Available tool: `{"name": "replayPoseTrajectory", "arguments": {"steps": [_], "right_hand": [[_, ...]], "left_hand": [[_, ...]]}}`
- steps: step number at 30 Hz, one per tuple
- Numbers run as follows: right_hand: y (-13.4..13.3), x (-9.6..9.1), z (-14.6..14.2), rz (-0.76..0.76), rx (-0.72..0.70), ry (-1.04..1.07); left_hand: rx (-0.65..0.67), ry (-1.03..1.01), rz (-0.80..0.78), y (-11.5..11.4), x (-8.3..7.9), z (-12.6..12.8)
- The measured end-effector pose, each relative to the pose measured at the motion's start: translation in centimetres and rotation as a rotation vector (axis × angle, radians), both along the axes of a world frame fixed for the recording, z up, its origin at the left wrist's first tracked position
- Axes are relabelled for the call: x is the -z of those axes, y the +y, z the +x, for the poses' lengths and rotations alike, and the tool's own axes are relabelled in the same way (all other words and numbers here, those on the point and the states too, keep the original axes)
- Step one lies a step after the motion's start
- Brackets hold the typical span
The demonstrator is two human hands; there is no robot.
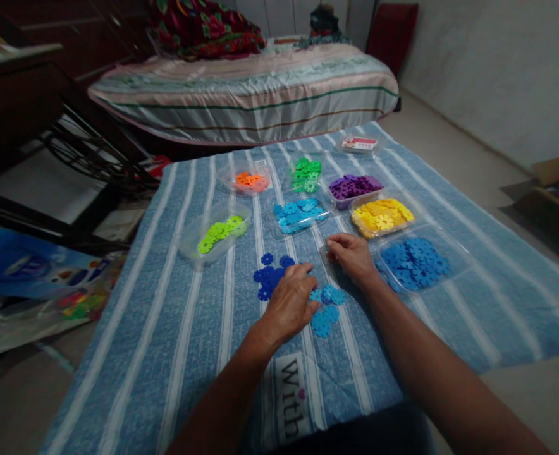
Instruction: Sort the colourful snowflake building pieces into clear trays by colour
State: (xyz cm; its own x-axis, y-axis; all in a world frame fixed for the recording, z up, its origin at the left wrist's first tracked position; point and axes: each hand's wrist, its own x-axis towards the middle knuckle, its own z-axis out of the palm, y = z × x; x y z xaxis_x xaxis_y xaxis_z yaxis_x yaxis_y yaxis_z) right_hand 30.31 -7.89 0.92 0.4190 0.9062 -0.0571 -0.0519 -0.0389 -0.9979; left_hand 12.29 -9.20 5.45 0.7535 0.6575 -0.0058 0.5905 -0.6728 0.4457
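My left hand (291,297) lies palm down with its fingers apart, between two small piles on the cloth. Its fingers partly cover the dark blue flower-shaped plastic discs (267,278). Beside its thumb and fingertips are light blue flower-shaped discs (324,316), with a darker one among them. My right hand (353,256) is just above the cloth, its thumb and forefinger pinched together. Whether anything small is between those fingertips cannot be made out. Close to the right hand stand a clear tub of blue discs (415,262) and a tub of yellow discs (384,215).
Farther back are clear tubs of sky-blue (298,213), purple (355,188), green (307,174), orange (251,182) and lime discs (220,234). A lidded box with a label (360,145) sits at the far edge. The striped cloth (194,341) covers the table; a bed (260,95) stands behind.
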Motion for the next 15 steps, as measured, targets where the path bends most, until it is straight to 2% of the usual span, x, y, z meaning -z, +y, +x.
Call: {"name": "replayPoseTrajectory", "arguments": {"steps": [6, 10, 13, 15], "right_hand": [[0.0, -0.1, 0.0, 0.005, -0.006, -0.001], [0.0, 0.0, 0.0, 0.000, -0.006, -0.003], [0.0, 0.1, 0.0, -0.001, -0.010, -0.005], [0.0, 0.2, 0.1, 0.008, -0.016, -0.018]], "left_hand": [[-0.016, -0.077, 0.025, -0.1, 0.2, -0.1], [-0.023, -0.158, -0.017, 0.2, -0.1, -0.1], [-0.034, -0.231, -0.016, 0.6, -0.7, 0.1], [-0.073, -0.321, 0.044, 1.2, -1.5, 0.5]]}}
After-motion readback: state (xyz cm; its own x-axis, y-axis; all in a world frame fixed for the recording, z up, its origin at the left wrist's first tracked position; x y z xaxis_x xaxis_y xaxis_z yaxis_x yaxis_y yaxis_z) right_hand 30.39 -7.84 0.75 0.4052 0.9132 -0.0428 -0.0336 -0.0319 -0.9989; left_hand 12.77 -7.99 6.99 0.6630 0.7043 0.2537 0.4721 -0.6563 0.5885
